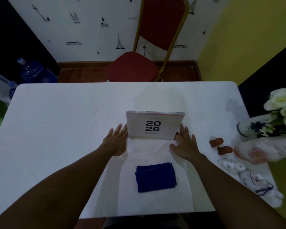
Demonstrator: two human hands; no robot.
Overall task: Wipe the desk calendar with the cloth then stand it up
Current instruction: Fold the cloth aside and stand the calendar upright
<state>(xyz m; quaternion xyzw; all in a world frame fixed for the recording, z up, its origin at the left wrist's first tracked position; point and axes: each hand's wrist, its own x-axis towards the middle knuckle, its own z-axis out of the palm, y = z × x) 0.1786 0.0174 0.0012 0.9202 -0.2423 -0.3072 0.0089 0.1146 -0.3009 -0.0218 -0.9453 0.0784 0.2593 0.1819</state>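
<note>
Desk calendar point(153, 125) stands upright on the white tabletop point(64, 121), cover w/ "2026" facing the person, spiral binding along its top edge. It sits btwn the two hands, just ahead of their fingertips.

Left hand point(116, 141) lies flat, palm down, fingers spread, its fingertips touching or nearly touching the calendar's left lower edge (contact too close to call). Right hand point(186, 144) mirrors it at the calendar's right lower corner: open, fingers spread, holding nothing. Neither hand pinches anything.

Blue cloth point(155, 176) is folded into a rough rectangle on the tabletop, nearer the person than both hands, btwn the two forearms and apart from the calendar.

Further out to the right of the right hand: two small brown rounded items point(219, 145), a pale patterned ceramic piece point(262, 150), a blue-and-white vase point(246, 128) w/ white flowers point(282, 104), plus a white figurine w/ blue markings point(254, 180) near the tabletop edge.

Beyond the tabletop, past the fingertips, a red chair point(132, 66) w/ gold frame; off beyond the left hand, a blue water jug point(33, 71) on the floor.
</note>
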